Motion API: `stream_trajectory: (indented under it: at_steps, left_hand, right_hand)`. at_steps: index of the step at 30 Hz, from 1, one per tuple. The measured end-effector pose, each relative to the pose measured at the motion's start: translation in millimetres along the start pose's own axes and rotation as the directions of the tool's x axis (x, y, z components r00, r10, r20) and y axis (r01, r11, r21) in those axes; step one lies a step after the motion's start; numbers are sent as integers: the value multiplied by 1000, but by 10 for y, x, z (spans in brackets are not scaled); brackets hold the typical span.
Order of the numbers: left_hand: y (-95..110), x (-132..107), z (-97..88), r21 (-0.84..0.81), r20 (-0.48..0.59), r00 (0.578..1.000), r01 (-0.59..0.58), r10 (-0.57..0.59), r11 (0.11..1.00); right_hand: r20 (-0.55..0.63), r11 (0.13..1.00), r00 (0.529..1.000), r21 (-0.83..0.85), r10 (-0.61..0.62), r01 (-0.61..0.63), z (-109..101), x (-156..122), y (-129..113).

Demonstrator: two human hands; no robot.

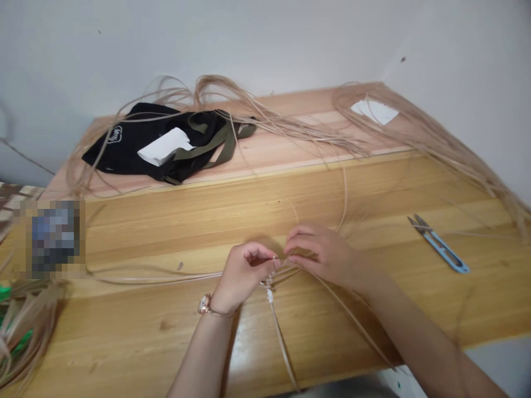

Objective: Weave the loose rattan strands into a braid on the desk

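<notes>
Near the middle of the table, a small crossing of pale cane strips point(269, 284) is partly hidden under my fingers. My left hand point(244, 273), with a watch at the wrist, pinches the strips at this crossing between thumb and forefinger. Close beside it on the right, my right hand point(321, 254) has thumb and fingertips together on a thin strip. Long strip ends point(166, 276) run out to the left. Others point(284, 348) reach toward the near edge, where a white wrap point(270, 297) shows at the crossing, and more point(357, 320) trail below my right forearm.
Blue-handled thread snips point(443, 249) lie at the right. Along the back rest a black bag point(128, 149), loose cane bundles point(282, 119) and white paper point(373, 111). Another cane bundle point(452, 152) follows the right wall. A coil with green ties point(37, 331) and a pixelated item point(53, 237) are at left.
</notes>
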State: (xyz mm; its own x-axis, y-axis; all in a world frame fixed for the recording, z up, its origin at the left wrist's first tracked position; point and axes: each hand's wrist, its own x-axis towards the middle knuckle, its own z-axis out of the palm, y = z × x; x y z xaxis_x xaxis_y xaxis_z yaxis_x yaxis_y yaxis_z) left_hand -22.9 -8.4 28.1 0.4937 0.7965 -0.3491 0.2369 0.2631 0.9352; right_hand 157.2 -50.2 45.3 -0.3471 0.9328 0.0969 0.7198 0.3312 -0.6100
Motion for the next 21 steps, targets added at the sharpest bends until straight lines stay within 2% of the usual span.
stream_trajectory:
  at_steps: [6, 13, 17, 21]
  left_hand:
    - [-12, -1, -2, -6, 28, 999, 30, -30, 1000]
    - [1, -3, 26, -4, -9, 999, 39, -39, 999]
    - [0, -2, 37, 12, -63, 998, 21, -20, 1000]
    - [-2, 3, 39, -42, -101, 995, 24, -28, 999]
  right_hand:
    - [139, 997, 990, -68, -18, 28, -89, 218, -17]
    - [180, 999, 983, -34, -27, 33, -144, 318, -92]
    - [103, 998, 994, -47, -36, 41, -104, 303, -92]
    - [-120, 999, 992, -3, -33, 32, -91, 183, -112]
